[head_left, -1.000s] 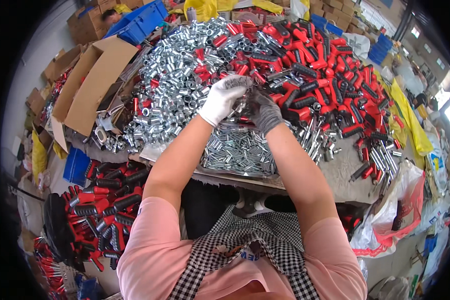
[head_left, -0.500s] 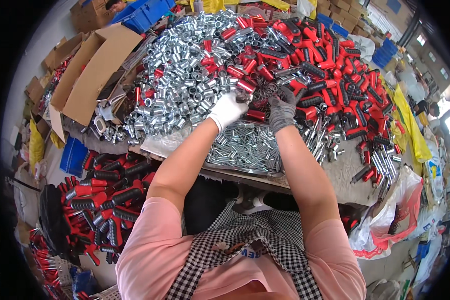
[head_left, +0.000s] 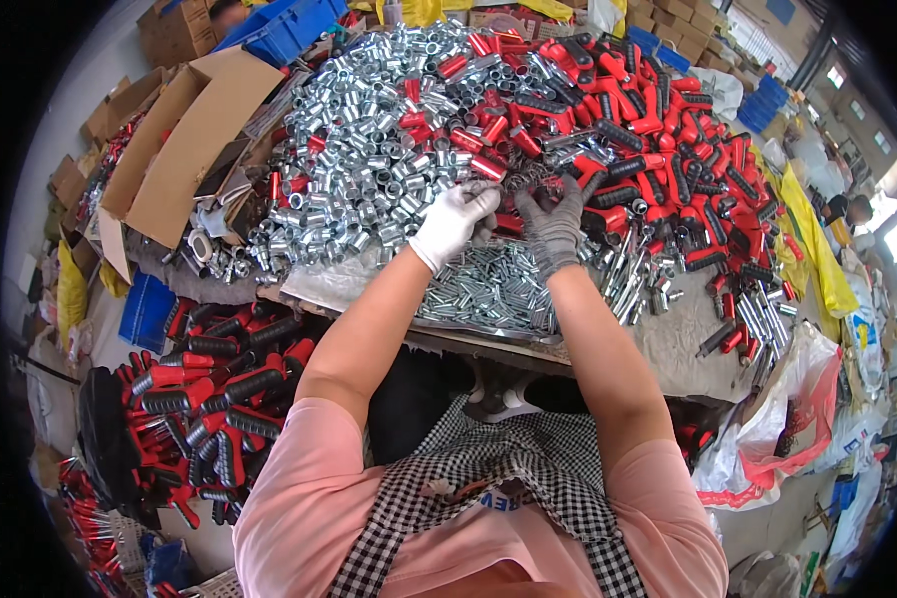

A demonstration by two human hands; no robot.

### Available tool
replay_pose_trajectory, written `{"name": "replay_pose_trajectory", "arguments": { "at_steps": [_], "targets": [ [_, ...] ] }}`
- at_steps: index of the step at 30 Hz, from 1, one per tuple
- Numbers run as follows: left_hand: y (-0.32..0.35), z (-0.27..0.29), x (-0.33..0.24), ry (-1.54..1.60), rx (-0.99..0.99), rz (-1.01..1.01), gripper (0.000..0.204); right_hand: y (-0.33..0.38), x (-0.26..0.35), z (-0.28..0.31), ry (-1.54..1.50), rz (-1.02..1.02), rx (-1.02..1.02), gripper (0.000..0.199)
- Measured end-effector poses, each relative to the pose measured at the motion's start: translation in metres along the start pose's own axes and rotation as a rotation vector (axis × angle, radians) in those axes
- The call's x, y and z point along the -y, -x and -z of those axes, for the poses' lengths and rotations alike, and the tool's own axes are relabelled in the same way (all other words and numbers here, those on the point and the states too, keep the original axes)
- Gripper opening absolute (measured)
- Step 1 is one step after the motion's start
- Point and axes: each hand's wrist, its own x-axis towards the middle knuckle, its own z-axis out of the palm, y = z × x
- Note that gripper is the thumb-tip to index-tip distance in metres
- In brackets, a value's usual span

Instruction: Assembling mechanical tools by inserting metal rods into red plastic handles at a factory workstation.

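My left hand (head_left: 454, 225), in a white glove, is closed with curled fingers at the front of the heap of silver metal sleeves (head_left: 354, 164). Whatever it may hold is hidden by the glove. Just to its right, my grey-gloved right hand (head_left: 554, 225) has thumb and fingers apart, close to a small pile of thin coil springs (head_left: 526, 177). Below both hands lies a shallow tray of short metal pins (head_left: 493, 289). Red metal tubes (head_left: 487, 167) lie just beyond the left fingers. To the right rises a heap of red and black handles (head_left: 658, 149).
Long silver shafts (head_left: 623, 284) lie right of the pins. More red and black handles (head_left: 219, 399) are piled low on the left. An open cardboard box (head_left: 184, 140) and a blue crate (head_left: 289, 30) stand at the far left. A white and red plastic bag (head_left: 767, 439) hangs at the right edge.
My right hand has drawn back slightly toward me and left, away from the springs, its fingers spreading. My left hand has turned a little and shifted slightly right.
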Motion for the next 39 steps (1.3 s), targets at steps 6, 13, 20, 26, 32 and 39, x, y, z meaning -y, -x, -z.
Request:
{"name": "replay_pose_trajectory", "arguments": {
  "at_steps": [6, 13, 20, 26, 32, 39],
  "targets": [
    [-0.004, -0.009, 0.024, 0.312, 0.116, 0.008, 0.045, 0.019, -0.024, -0.003, -0.638, -0.403, 0.218, 0.083],
    [0.013, -0.017, 0.007, -0.448, 0.165, -0.137, 0.050, 0.033, 0.015, 0.003, -1.130, -0.462, 0.264, 0.069],
    [0.022, -0.021, 0.026, -0.259, 0.087, -0.195, 0.054, 0.045, -0.002, -0.002, -1.058, -0.448, 0.065, 0.065],
    [0.018, -0.019, 0.032, -0.963, -0.117, -0.791, 0.040, 0.054, -0.011, 0.010, -0.281, -0.054, 0.134, 0.047],
    [0.023, -0.021, 0.031, -0.994, -0.136, -0.801, 0.049, 0.068, 0.010, 0.011, -0.698, 0.106, 0.069, 0.047],
    [0.016, -0.021, 0.038, -1.029, -0.233, -0.972, 0.041, 0.064, 0.000, 0.015, -0.713, 0.015, 0.063, 0.027]
  ]
}}
